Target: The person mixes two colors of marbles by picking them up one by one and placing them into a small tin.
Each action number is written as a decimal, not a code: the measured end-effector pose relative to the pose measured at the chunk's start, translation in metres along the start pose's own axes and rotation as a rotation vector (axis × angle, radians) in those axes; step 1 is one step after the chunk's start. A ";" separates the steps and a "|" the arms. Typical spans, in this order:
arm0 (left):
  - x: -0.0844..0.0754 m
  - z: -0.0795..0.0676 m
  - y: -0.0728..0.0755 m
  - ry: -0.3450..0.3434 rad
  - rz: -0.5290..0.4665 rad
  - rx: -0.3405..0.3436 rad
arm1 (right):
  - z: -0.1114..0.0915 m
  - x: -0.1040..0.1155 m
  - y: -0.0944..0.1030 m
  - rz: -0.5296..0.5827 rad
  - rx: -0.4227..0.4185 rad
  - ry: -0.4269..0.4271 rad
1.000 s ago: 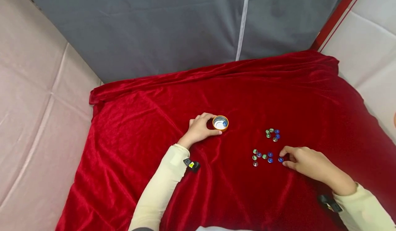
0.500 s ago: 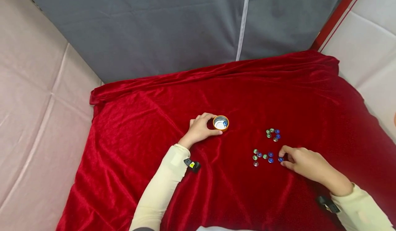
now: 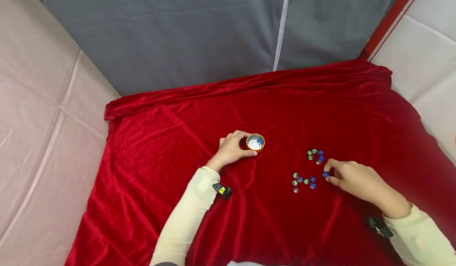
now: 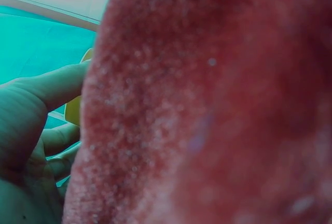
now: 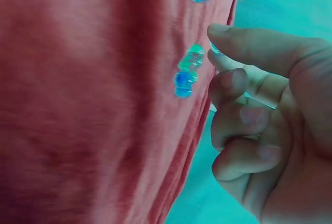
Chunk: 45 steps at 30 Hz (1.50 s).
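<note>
In the head view my left hand [image 3: 232, 149] holds a small round tin [image 3: 255, 150], thumb on its near side and fingers on its far side. The tin is orange-rimmed and stands upright, with a blue glass marble [image 3: 259, 141] inside. On the right, my right hand [image 3: 357, 181] pinches another blue marble [image 3: 325, 174] between thumb and index finger, low over the cloth. The right wrist view shows that hand's other fingers [image 5: 241, 156] curled in. In the left wrist view, red cloth hides most of the yellow tin [image 4: 73, 111].
Green and blue marbles form a small curved group [image 3: 311, 157] beyond the pinched one. Left of the right hand lies another group [image 3: 300, 179], shaped like a sideways branch. Wrinkled red velvet [image 3: 171, 147] covers the table, and a grey curtain [image 3: 178, 32] hangs behind it.
The right hand has shifted away from the body, taking the pinched blue marble from beside the nearer group toward the farther one. The left hand and tin have stayed put.
</note>
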<state>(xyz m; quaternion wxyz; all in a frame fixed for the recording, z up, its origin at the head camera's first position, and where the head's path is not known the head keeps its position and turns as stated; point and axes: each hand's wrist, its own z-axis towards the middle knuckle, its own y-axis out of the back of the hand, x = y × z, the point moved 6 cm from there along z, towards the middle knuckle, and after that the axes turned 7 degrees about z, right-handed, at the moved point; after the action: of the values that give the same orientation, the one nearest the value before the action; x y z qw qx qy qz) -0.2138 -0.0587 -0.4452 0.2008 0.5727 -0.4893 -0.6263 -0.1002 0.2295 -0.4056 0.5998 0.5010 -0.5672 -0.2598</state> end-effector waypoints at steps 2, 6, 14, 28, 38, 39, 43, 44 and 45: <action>-0.001 0.001 -0.001 -0.002 0.003 0.000 | 0.003 0.001 0.005 -0.007 -0.011 0.010; -0.003 0.002 -0.003 -0.007 0.012 0.010 | 0.010 0.004 0.012 -0.017 -0.023 0.027; 0.001 0.000 -0.002 0.009 0.022 -0.001 | 0.035 0.020 0.024 -0.020 -0.027 0.044; 0.002 -0.001 -0.003 0.011 -0.002 0.001 | 0.074 0.051 0.034 0.003 0.018 0.073; 0.002 0.000 -0.002 0.014 0.009 0.009 | 0.098 0.072 0.029 0.048 0.016 0.086; 0.002 0.001 -0.002 0.015 0.009 0.008 | 0.101 0.074 0.028 0.051 0.016 0.089; 0.002 0.001 -0.002 0.014 0.009 0.000 | 0.111 0.079 0.025 0.062 0.015 0.098; 0.002 0.001 -0.002 0.014 0.009 -0.001 | 0.113 0.080 0.024 0.062 0.016 0.099; 0.002 0.001 -0.003 0.013 0.009 -0.001 | 0.115 0.081 0.023 0.061 0.016 0.101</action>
<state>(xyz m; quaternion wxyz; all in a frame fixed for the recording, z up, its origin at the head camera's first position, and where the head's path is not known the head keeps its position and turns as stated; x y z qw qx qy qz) -0.2145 -0.0587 -0.4486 0.2070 0.5743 -0.4904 -0.6220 -0.1963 0.1317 -0.3677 0.6314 0.5005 -0.5533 -0.2115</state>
